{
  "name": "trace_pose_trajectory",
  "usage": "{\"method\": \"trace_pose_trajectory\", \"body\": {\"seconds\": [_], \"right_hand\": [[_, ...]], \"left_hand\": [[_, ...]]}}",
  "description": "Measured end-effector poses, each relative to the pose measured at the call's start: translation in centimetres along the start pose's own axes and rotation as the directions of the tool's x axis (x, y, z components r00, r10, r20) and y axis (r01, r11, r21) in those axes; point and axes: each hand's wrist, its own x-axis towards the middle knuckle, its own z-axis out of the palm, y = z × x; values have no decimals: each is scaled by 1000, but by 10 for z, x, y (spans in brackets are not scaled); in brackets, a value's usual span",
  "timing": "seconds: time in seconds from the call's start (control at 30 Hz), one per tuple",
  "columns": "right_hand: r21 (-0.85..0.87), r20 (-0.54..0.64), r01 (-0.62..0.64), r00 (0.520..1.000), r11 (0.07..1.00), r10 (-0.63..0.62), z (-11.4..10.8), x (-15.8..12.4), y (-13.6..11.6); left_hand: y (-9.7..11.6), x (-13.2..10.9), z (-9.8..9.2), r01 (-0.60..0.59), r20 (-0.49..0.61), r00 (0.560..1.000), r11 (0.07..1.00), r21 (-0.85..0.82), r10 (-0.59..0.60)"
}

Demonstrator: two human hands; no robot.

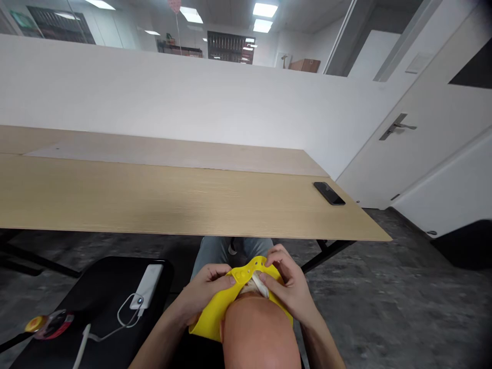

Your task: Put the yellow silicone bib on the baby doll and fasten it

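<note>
A yellow bib-like piece (215, 316) with a row of small holes along its strap lies around the neck of a doll-like bald head (257, 333), seen from above at the bottom centre. My left hand (203, 289) pinches the strap's left end between thumb and fingers. On the other side, my right hand (289, 287) has its fingers curled on the strap's right part, thumb beside a white cloth (260, 284). The cloth shows between the yellow strap and the head. The face and whatever lies below it are hidden.
A wooden table (172, 200) spans the view ahead, with a black phone (329, 193) near its right end. At lower left, a black chair seat (111, 277) holds a white power bank (146, 287), a cable and a bottle (52, 324). A door (430, 133) stands at right.
</note>
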Motion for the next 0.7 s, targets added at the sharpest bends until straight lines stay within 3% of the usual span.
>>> {"method": "trace_pose_trajectory", "body": {"seconds": [0.2,0.4,0.57,0.7], "right_hand": [[-80,228,-81,969,994,97,-4,6,4],[-107,353,-192,910,976,218,-4,15,18],[-233,370,-211,884,950,287,2,19,22],[-129,365,-214,898,968,247,5,15,26]], "left_hand": [[6,5,13,-75,0,997,971,226,77],[8,14,24,-205,60,978,875,439,199],[6,17,23,-234,101,972,871,432,211],[6,15,19,-201,122,979,902,382,166]]}}
